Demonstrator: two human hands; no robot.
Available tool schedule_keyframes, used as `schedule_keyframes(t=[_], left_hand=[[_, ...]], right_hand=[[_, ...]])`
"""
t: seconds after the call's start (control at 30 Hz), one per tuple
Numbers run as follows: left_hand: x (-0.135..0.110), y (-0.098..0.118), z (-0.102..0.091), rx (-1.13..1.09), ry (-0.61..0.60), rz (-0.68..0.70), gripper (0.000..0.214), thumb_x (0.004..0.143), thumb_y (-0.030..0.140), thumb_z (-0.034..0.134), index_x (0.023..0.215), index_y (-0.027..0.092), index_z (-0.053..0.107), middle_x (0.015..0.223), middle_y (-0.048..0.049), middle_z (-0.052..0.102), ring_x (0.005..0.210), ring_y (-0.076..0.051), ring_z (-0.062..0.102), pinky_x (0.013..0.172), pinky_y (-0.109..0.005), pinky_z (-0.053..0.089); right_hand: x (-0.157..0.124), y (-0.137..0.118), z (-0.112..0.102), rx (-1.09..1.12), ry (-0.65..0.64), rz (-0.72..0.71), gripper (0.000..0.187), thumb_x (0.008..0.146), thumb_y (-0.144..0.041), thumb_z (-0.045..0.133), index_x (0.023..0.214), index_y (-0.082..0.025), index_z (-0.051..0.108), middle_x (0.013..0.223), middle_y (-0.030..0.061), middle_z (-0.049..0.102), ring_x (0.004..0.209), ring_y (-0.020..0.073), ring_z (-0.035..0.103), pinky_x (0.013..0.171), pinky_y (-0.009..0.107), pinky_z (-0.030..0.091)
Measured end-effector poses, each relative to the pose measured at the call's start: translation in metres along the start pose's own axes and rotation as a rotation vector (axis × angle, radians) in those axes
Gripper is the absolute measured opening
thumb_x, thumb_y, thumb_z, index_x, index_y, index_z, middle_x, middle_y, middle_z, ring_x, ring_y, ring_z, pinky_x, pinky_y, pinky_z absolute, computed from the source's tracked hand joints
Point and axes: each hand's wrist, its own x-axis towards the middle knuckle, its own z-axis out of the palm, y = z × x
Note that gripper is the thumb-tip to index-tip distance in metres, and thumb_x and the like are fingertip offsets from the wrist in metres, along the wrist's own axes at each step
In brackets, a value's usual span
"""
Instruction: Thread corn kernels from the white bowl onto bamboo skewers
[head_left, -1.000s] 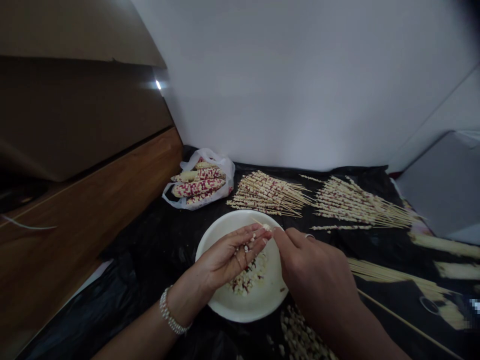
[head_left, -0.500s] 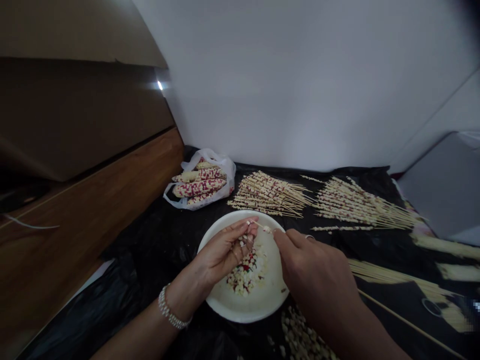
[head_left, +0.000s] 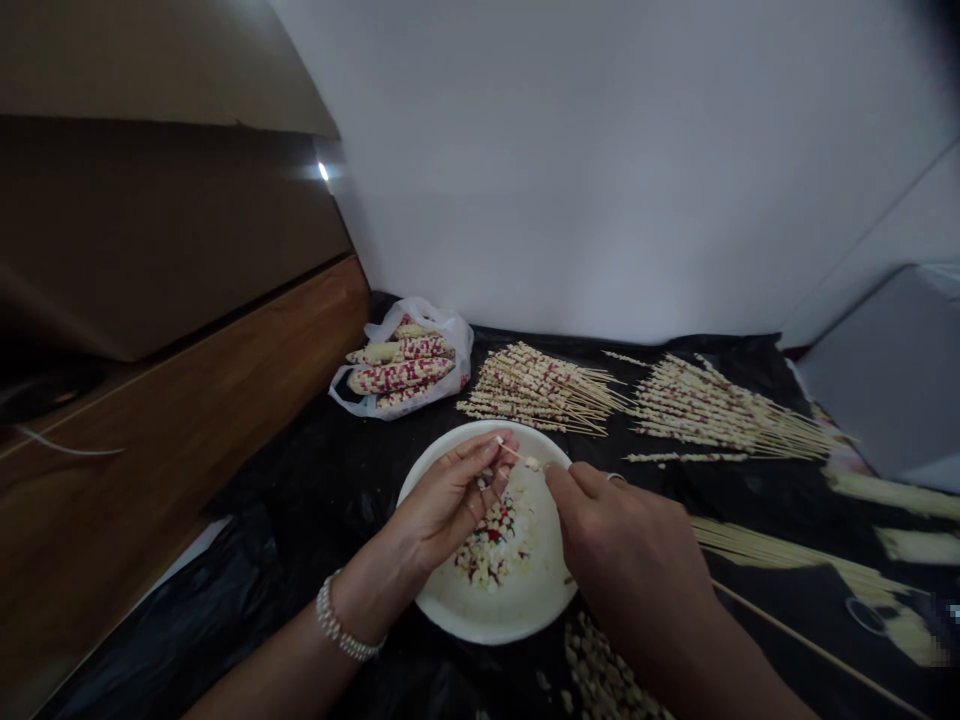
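Note:
Over a white bowl (head_left: 457,610) of white and red corn kernels (head_left: 491,535), my left hand (head_left: 450,495) pinches a kernel at the tip of a thin wooden skewer (head_left: 517,457). A few more kernels lie in its curled fingers. My right hand (head_left: 630,550) is closed on the skewer's near end, and a couple of kernels sit threaded near the tip. A pearl bracelet (head_left: 337,625) circles my left wrist.
Two heaps of filled kernel skewers (head_left: 536,390) (head_left: 712,410) lie behind the bowl on black plastic sheeting (head_left: 300,500). A plastic bag of corn cobs (head_left: 401,370) sits back left. Bare skewers (head_left: 772,550) lie at right, loose kernels (head_left: 600,680) in front. A wooden panel (head_left: 150,430) rises at left.
My left hand has drawn back a little from the skewer, its fingers curling more, so more of the kernels in the bowl show. The right hand has barely moved.

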Motion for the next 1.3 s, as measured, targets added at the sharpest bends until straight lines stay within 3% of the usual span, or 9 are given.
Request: schedule_keyframes(t=[0.43,0.67,0.83,1.1,1.3], left_hand=[[0.0003,0.002,0.0001,-0.065,0.037,-0.045,0.011,0.08,0.01,0.065,0.089,0.014,0.07,0.086,-0.0019,0.07,0.077,-0.006,0.063,0.075,-0.014,0.05],[-0.0006,0.0036,0.0031,-0.05,0.056,-0.038,0.008,0.082,0.012,0.063,0.087,0.013,0.069,0.089,-0.0048,0.071,0.078,-0.008,0.064,0.074,-0.015,0.052],[-0.001,0.0038,0.0026,-0.047,0.054,-0.034,0.007,0.081,0.01,0.064,0.082,0.015,0.069,0.082,-0.0027,0.07,0.073,-0.007,0.064,0.07,-0.014,0.052],[0.0009,0.0015,-0.0042,-0.045,0.005,-0.03,0.019,0.08,0.008,0.064,0.097,0.013,0.069,0.092,-0.0046,0.071,0.084,-0.008,0.066,0.079,-0.015,0.052],[0.0017,0.0006,-0.0049,-0.071,0.028,-0.032,0.016,0.079,0.005,0.064,0.092,0.013,0.069,0.091,-0.0037,0.071,0.083,-0.008,0.066,0.077,-0.014,0.052]], right_hand=[[-0.0014,0.0,-0.0006,0.009,0.012,0.009,0.017,0.066,-0.004,0.058,0.07,-0.02,0.056,0.06,-0.0015,0.057,0.045,0.0162,0.051,0.046,0.028,0.016],[-0.0006,0.0004,-0.0023,0.019,-0.034,0.017,0.016,0.068,-0.004,0.057,0.073,-0.019,0.058,0.062,-0.0009,0.058,0.047,0.0165,0.054,0.046,0.028,0.016],[-0.0003,-0.0004,-0.0024,0.041,-0.021,0.012,0.016,0.066,-0.004,0.059,0.07,-0.019,0.057,0.06,-0.0019,0.057,0.046,0.0141,0.051,0.046,0.028,0.018],[-0.0004,0.0006,-0.002,-0.024,-0.038,0.024,0.015,0.067,-0.005,0.059,0.072,-0.019,0.058,0.061,-0.0016,0.057,0.047,0.0134,0.051,0.046,0.028,0.016],[-0.0007,-0.0001,-0.0013,-0.016,-0.036,0.019,0.015,0.068,-0.004,0.057,0.072,-0.019,0.058,0.061,-0.0012,0.058,0.046,0.0134,0.051,0.046,0.028,0.017]])
